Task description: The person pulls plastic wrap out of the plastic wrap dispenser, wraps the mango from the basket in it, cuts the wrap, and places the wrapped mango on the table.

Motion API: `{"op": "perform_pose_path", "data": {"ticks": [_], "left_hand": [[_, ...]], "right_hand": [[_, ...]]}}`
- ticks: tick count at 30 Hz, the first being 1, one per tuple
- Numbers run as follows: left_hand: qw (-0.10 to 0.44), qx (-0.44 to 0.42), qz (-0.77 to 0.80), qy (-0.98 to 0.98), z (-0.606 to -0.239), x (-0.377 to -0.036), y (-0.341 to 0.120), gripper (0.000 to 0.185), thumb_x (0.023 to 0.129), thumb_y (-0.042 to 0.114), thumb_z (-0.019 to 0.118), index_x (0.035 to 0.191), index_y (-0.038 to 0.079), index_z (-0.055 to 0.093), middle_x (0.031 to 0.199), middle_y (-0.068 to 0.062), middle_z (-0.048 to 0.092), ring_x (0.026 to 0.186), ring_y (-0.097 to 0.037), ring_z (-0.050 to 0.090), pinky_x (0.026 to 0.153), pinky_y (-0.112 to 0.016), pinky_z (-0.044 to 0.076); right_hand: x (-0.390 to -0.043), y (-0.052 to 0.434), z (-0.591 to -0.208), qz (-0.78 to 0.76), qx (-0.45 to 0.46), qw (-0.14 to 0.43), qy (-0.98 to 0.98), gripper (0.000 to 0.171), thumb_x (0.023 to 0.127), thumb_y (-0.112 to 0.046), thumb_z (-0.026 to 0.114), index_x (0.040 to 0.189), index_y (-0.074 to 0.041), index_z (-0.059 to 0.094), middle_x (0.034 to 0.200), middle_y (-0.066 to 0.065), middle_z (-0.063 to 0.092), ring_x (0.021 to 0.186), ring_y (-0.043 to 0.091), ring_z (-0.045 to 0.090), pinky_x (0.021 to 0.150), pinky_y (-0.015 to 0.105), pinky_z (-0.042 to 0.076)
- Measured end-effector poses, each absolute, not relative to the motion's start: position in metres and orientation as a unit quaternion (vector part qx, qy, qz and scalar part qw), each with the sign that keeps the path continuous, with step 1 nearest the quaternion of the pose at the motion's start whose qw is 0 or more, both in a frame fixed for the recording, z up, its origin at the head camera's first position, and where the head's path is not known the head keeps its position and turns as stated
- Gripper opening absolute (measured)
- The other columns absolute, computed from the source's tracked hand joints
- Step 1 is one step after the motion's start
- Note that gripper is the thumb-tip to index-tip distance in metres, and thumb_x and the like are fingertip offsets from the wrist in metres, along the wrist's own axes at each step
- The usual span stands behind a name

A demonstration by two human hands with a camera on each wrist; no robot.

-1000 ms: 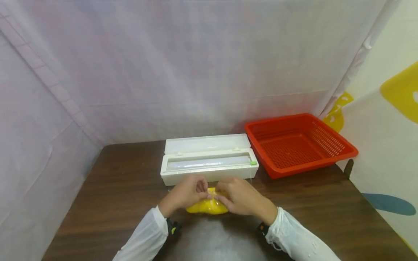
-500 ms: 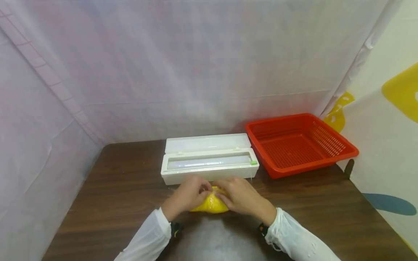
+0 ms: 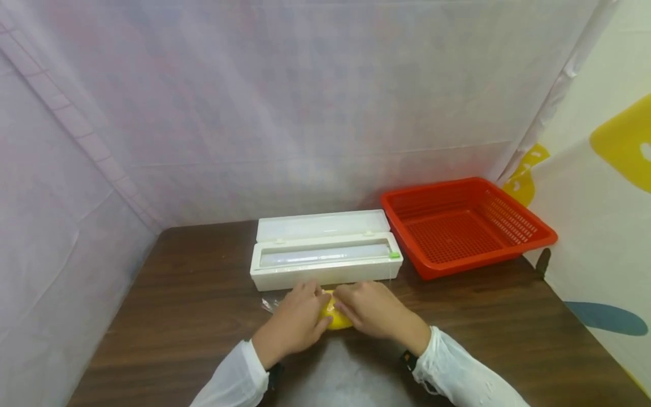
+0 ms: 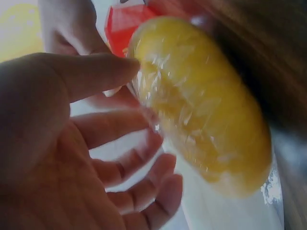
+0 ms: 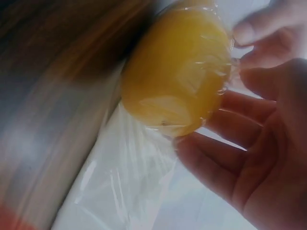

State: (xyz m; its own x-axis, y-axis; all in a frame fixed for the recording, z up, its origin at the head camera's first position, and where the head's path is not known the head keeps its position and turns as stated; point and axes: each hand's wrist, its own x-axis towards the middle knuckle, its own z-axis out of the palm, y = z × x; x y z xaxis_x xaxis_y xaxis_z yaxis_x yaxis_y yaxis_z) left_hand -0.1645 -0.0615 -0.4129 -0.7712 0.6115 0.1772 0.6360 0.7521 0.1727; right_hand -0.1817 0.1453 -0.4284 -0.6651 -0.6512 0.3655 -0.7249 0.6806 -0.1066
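Near the front middle of the bench (image 3: 173, 294), both hands work on a yellow fruit (image 3: 334, 316) covered in clear cling film (image 5: 144, 177).

- Left hand (image 3: 297, 321): it lies over the left side of the yellow fruit. In the left wrist view the thumb touches the film-covered surface, and the fingers (image 4: 139, 191) are loosely bent beside the fruit, not closed round it.
- Right hand (image 3: 368, 310): it lies over the right side of the yellow fruit. In the right wrist view the fingers (image 5: 216, 167) curl under and round the fruit and cup it.
- Yellow fruit: it sits on the bench between the two hands, just in front of the white film dispenser (image 3: 325, 257). A loose flap of cling film shows on the bench to the left of the left hand.
- White film dispenser: it lies lengthwise with its lid folded back towards the far side.
- Red basket (image 3: 465, 226): it stands at the far right of the bench, just beside the dispenser.
- Sleeves: both forearms carry white sleeves (image 3: 458, 376).
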Motion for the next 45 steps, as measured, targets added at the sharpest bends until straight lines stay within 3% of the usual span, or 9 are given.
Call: {"op": "perform_pose_path", "data": {"ticks": [4,10,15,20,27,34,40,42,45], "left_hand": [[0.072,-0.321,-0.067,-0.942,-0.418,-0.158,-0.059,0.061,0.083,0.039,0.080,0.132,0.006,0.065,0.118,-0.009,0.057,0.100,-0.024,0.051,0.074,-0.036,0.048],[0.089,-0.304,-0.044,-0.948,-0.423,-0.154,-0.055,0.079,0.071,0.035,0.089,0.138,0.005,0.059,0.123,-0.010,0.058,0.106,-0.027,0.052,0.076,-0.038,0.049],[0.100,-0.294,-0.018,-0.950,-0.429,-0.155,-0.053,0.087,0.064,0.032,0.094,0.139,0.005,0.057,0.121,-0.009,0.056,0.103,-0.026,0.050,0.077,-0.038,0.045],[0.144,-0.286,-0.016,-0.947,-0.435,-0.157,-0.051,0.073,0.064,0.019,0.090,0.129,0.006,0.060,0.114,-0.008,0.055,0.102,-0.026,0.050,0.078,-0.040,0.045],[0.155,-0.281,-0.010,-0.947,-0.437,-0.158,-0.050,0.080,0.060,0.026,0.095,0.128,0.008,0.057,0.113,-0.008,0.055,0.098,-0.025,0.050,0.074,-0.037,0.044],[0.174,-0.282,-0.006,-0.943,-0.435,-0.163,-0.049,0.084,0.063,0.015,0.092,0.137,0.016,0.052,0.111,-0.006,0.061,0.093,-0.025,0.057,0.073,-0.038,0.046],[0.156,-0.308,-0.012,-0.939,-0.432,-0.170,-0.055,0.081,0.064,0.027,0.092,0.136,0.015,0.055,0.117,-0.008,0.060,0.097,-0.026,0.057,0.074,-0.039,0.048],[0.141,-0.316,-0.025,-0.938,-0.432,-0.174,-0.057,0.084,0.064,0.030,0.093,0.137,0.015,0.055,0.118,-0.007,0.059,0.098,-0.025,0.056,0.076,-0.039,0.048],[0.126,-0.328,-0.057,-0.935,-0.433,-0.178,-0.059,0.086,0.062,0.031,0.094,0.138,0.015,0.055,0.119,-0.005,0.058,0.100,-0.024,0.054,0.079,-0.040,0.048]], "right_hand": [[-0.179,0.147,-0.428,0.082,0.375,0.123,-0.915,0.028,0.095,-0.040,0.066,0.109,-0.016,0.060,0.071,-0.008,0.055,0.059,0.009,0.052,0.054,0.029,0.046],[-0.178,0.149,-0.431,0.067,0.392,0.132,-0.908,0.058,0.079,-0.051,0.080,0.118,-0.016,0.056,0.086,-0.005,0.067,0.070,0.013,0.063,0.065,0.034,0.056],[-0.180,0.148,-0.432,0.075,0.389,0.123,-0.910,0.072,0.065,-0.037,0.093,0.124,-0.015,0.057,0.103,-0.002,0.072,0.083,0.017,0.069,0.075,0.038,0.058],[-0.182,0.147,-0.434,0.089,0.380,0.105,-0.915,0.074,0.058,-0.016,0.096,0.123,-0.014,0.060,0.108,-0.001,0.072,0.086,0.020,0.069,0.078,0.040,0.059],[-0.184,0.153,-0.430,0.119,0.381,0.090,-0.912,0.075,0.062,-0.017,0.094,0.128,-0.016,0.058,0.101,-0.001,0.072,0.082,0.017,0.068,0.076,0.037,0.059],[-0.187,0.158,-0.426,0.125,0.385,0.082,-0.911,0.076,0.069,-0.023,0.091,0.134,-0.016,0.053,0.092,-0.001,0.072,0.077,0.016,0.066,0.072,0.036,0.058],[-0.188,0.162,-0.425,0.149,0.382,0.079,-0.909,0.086,0.071,-0.025,0.090,0.142,-0.013,0.043,0.087,0.001,0.070,0.073,0.016,0.065,0.067,0.032,0.057],[-0.188,0.163,-0.425,0.153,0.383,0.077,-0.908,0.091,0.072,-0.026,0.090,0.146,-0.014,0.040,0.089,0.002,0.071,0.076,0.017,0.066,0.070,0.033,0.057],[-0.189,0.163,-0.424,0.151,0.379,0.065,-0.911,0.095,0.073,-0.029,0.089,0.151,-0.015,0.036,0.101,0.006,0.074,0.087,0.021,0.070,0.088,0.041,0.056]]}}
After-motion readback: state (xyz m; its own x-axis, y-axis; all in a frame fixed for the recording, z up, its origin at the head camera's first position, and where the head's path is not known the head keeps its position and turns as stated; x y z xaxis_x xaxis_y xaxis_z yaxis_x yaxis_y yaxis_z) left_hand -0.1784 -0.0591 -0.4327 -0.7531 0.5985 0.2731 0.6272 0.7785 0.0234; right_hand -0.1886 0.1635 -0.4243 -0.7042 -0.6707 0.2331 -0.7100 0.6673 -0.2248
